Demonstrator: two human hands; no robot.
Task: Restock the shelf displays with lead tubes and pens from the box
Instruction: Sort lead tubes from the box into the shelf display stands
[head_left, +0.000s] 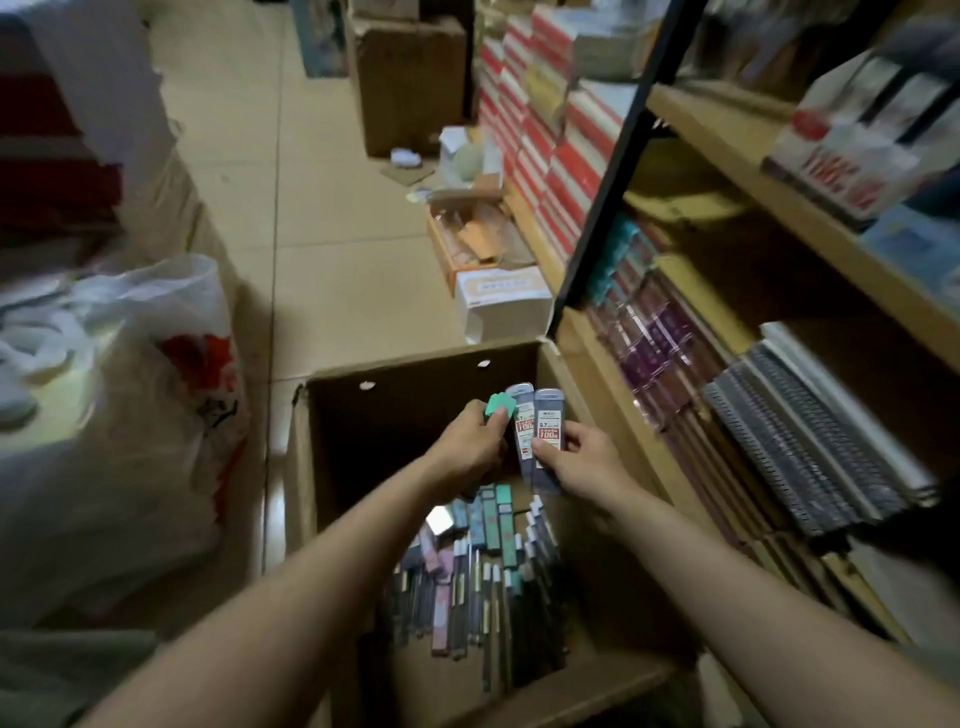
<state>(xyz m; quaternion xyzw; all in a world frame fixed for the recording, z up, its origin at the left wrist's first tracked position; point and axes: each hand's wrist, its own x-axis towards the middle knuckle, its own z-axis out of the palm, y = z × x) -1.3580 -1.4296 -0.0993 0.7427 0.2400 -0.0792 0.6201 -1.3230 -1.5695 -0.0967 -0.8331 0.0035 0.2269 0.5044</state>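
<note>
Stationery shop stockroom, stocked shelves (737, 156), cartons (410, 78) on floor

Floor (332, 218) is beige tile w/ dark grout lines, dimly lit, brighter toward the far end of the aisle. On the right, a wood shelf unit (727, 150) w/ a black metal upright (613, 166) holds spiral notebooks (810, 447) on a lower level and boxed stock above; beyond it, red-and-white packs (540, 130) are stacked high. Left side has a white plastic bag w/ red print (171, 395), and farther back a tall brown carton (410, 78) plus a small white box (504, 304) sit on the floor.
</note>
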